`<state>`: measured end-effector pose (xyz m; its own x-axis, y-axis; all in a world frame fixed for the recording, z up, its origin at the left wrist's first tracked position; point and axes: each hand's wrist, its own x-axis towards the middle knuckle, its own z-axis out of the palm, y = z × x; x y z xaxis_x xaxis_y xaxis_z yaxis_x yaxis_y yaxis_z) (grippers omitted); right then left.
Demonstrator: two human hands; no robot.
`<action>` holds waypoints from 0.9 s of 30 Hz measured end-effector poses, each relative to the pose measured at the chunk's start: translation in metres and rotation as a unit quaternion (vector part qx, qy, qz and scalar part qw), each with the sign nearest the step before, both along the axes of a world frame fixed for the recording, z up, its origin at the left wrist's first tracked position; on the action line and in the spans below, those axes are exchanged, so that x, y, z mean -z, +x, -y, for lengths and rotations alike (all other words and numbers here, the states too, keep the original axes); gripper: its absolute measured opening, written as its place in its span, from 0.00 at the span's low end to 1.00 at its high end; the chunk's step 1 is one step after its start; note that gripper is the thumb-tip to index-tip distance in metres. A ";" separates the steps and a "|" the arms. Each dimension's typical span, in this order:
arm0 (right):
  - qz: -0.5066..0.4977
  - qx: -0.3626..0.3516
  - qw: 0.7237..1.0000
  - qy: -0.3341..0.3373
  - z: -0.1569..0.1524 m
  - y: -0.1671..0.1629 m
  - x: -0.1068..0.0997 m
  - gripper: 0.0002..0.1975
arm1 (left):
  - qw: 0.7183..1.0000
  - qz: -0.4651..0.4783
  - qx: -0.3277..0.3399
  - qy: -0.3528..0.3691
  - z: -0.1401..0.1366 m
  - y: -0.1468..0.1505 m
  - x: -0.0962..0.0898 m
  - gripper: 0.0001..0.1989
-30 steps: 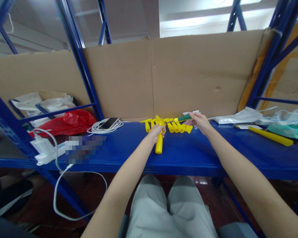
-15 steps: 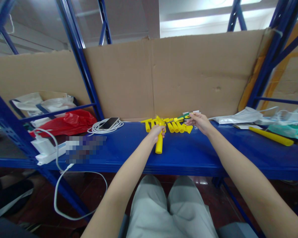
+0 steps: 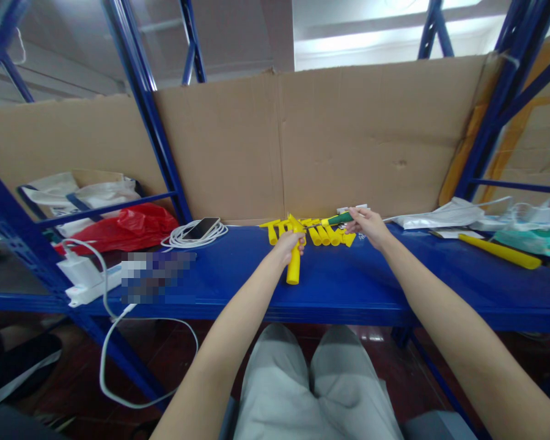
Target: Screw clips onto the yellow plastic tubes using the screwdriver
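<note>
My left hand (image 3: 292, 243) is closed around a yellow tube-shaped plastic part (image 3: 293, 272), whose round end points toward me and whose narrower head rises above the fist. From the right, my right hand (image 3: 365, 222) grips the end of a screwdriver (image 3: 340, 218) with a green and yellow handle. The screwdriver lies nearly level, and its shaft reaches the head of the yellow part beside my left fingers; the exact contact at the tip is too small to make out. Just behind, several similar yellow parts (image 3: 325, 236) lie in a row.
A phone (image 3: 201, 228) rests on a coiled white cable at the left, near a red plastic bag (image 3: 128, 226) and a power strip (image 3: 91, 292). At the right are a long yellow piece (image 3: 499, 251) and white packets (image 3: 440, 215). Cardboard (image 3: 348, 134) stands behind the blue shelf (image 3: 371, 287).
The screwdriver's handle has turned, showing more green toward me, and my right fingers have shifted slightly on it. My left hand and the yellow part stay in place.
</note>
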<state>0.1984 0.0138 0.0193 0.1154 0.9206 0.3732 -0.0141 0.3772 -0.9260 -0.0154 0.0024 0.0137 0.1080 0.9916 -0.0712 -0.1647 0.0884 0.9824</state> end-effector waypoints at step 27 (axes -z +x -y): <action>-0.019 0.014 0.999 0.040 0.000 0.000 -0.003 0.18 | 0.999 -0.006 0.034 0.001 0.002 0.000 0.000 0.07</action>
<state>0.1985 0.0140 0.0222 0.1571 0.8842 0.4398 -0.0373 0.4503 -0.8921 -0.0159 0.0006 0.0137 0.1751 0.9820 -0.0704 -0.1457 0.0966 0.9846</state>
